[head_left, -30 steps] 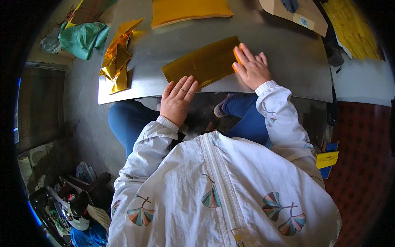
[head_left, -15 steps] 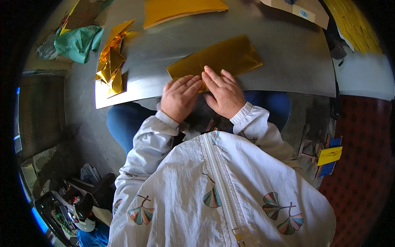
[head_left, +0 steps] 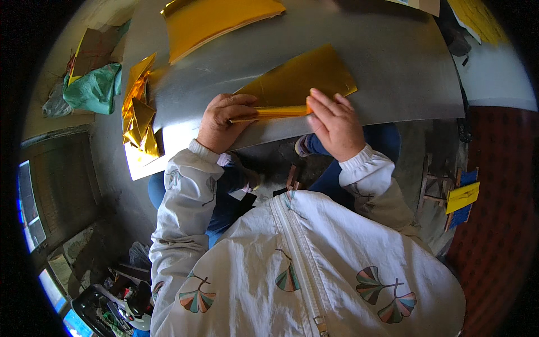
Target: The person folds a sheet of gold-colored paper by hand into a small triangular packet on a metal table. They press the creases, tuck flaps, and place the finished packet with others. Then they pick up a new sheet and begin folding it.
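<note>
A sheet of gold foil paper (head_left: 306,76) lies at the near edge of the metal table, its near side raised into a narrow folded strip. My left hand (head_left: 224,121) pinches the strip's left end, the thumb hidden behind the fingers. At the strip's right end are the fingertips of my right hand (head_left: 339,123), gripping the folded edge with its outer fingers stretched out. The sheet's far part lies on the table, widening toward the right.
Folded gold foil pieces (head_left: 137,115) lie at the left of the metal table (head_left: 404,73). A stack of gold sheets (head_left: 224,25) sits at the far side. Beyond the left edge is a green plastic bag (head_left: 92,90). A small stool with a yellow piece (head_left: 463,197) stands at the lower right.
My hands have moved apart, the left leftward and the right rightward. The paper's near edge is now lifted as a folded strip between them. The view has shifted slightly.
</note>
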`<state>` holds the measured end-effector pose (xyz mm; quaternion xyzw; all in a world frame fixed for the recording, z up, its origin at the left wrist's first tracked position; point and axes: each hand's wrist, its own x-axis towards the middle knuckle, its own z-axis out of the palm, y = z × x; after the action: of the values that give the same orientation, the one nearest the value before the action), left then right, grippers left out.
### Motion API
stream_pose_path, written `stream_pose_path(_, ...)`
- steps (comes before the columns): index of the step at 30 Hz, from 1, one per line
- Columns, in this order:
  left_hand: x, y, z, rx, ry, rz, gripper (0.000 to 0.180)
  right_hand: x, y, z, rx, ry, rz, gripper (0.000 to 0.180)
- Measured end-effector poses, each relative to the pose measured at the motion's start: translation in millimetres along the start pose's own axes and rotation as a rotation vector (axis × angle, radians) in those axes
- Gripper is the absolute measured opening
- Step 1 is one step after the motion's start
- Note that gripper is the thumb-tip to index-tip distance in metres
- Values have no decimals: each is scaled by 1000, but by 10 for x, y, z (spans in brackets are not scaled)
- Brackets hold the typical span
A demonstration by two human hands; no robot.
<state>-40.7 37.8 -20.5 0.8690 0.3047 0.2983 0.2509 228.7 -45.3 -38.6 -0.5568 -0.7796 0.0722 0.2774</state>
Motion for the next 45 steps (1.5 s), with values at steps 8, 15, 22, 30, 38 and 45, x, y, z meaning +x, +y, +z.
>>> stream_pose_path(8, 288, -162, 7, -53, 28, 12, 24, -59, 127, -147, -18, -43, 92, 36)
stream_pose_path(15, 438, -289, -36, -470, -3, -311, 20, 31, 224, -171, 81, 10, 51, 29)
stream_pose_path(22, 603, -298, -49, -506, -100, -493, 20, 92, 246, -160, 205, 157, 130, 18)
stream_pose_path(30, 757, -233, 64, -471, -32, -636, 17, 106, 225, -98, 263, 332, 277, 14)
stream_pose_path(38, 815, -205, 137, -413, 51, -676, 21, 94, 197, -49, 176, 325, 359, 16)
stream_pose_path(45, 840, -236, 193, -111, 104, -603, 29, 107, 262, -94, 132, 325, 375, 16)
